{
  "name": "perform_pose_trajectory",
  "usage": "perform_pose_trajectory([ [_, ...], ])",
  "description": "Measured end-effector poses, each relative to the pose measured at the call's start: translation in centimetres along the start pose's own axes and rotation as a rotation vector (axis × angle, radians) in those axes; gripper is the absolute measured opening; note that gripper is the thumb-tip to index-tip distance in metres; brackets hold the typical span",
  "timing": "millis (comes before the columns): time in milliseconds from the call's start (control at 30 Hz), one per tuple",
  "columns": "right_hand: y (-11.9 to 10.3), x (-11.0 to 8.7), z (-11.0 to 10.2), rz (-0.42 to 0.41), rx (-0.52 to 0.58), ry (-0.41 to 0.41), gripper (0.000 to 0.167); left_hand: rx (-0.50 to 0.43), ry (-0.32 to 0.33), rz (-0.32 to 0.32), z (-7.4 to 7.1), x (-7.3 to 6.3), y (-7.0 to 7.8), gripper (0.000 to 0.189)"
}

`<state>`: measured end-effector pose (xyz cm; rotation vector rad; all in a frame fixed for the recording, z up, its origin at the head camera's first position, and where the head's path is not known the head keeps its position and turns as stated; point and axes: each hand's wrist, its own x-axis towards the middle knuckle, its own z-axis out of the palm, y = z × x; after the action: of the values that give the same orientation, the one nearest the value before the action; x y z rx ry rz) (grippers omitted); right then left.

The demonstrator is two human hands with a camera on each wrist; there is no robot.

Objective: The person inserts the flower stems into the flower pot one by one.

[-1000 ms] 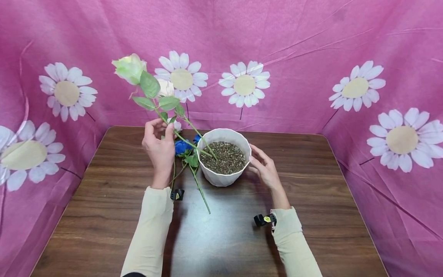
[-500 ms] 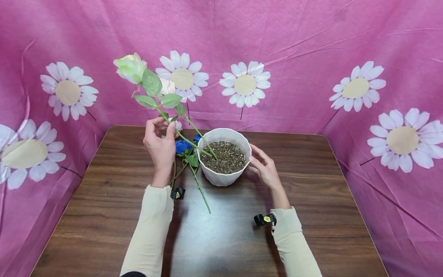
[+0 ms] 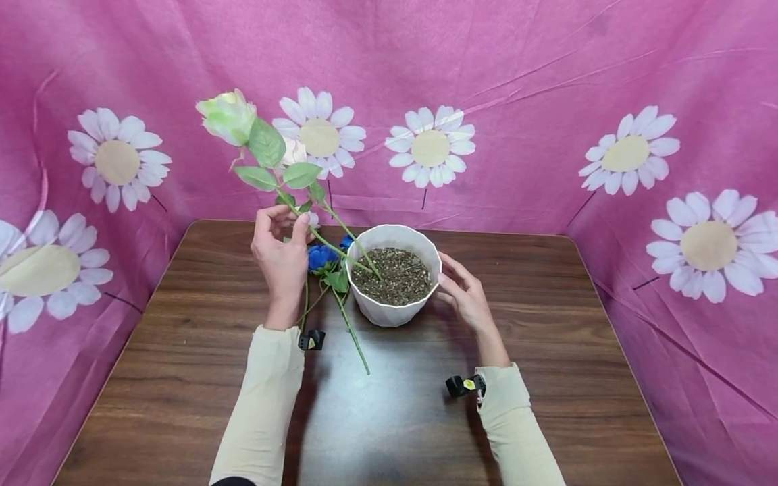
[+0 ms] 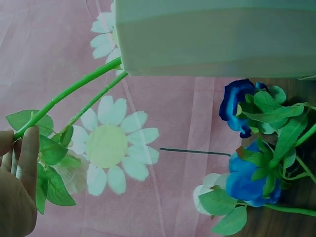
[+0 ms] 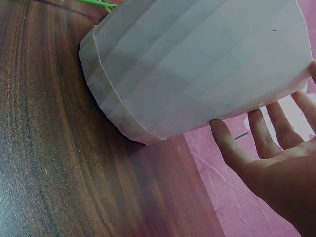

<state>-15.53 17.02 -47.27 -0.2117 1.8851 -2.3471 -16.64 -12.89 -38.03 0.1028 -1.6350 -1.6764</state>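
Green-white rose (image 3: 227,118): leafy, leaning left, bloom uppermost, lower stem end in soil (image 3: 401,277).
White pot (image 3: 389,315): faceted, upright, soil-filled, right of bloom.

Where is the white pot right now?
In the head view, the white pot stands on the wooden table, just right of the blue flowers, with the right hand touching its right side.

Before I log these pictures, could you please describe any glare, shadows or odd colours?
Head view: glare on the table, shadow beside the left sleeve; left wrist view: greenish cast over the pot; right wrist view: right hand looks dim.
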Motion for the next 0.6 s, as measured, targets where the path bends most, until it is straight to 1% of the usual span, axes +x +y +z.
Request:
perform_pose_trajectory([
  [133, 0.1, 0.1, -0.1, 0.001, -0.001, 0.0, 0.053, 0.027, -0.021, 0.007, 0.1, -0.3, -0.3, 0.025],
  [233, 0.1, 0.1, 0.0, 0.003, -0.001, 0.0, 0.053, 0.051, -0.022, 0.006, 0.3, -0.6, -0.7, 0.025],
  [467, 0.1, 0.1, 0.0, -0.004, 0.002, 0.005, 0.053, 0.132, -0.048, 0.043, 1.1, -1.2, -2.0, 0.024],
  [600, 0.2, 0.1, -0.2, -0.005, 0.0, 0.001, 0.053, 0.146, -0.055, 0.04, 1.4, -1.5, -2.4, 0.023],
])
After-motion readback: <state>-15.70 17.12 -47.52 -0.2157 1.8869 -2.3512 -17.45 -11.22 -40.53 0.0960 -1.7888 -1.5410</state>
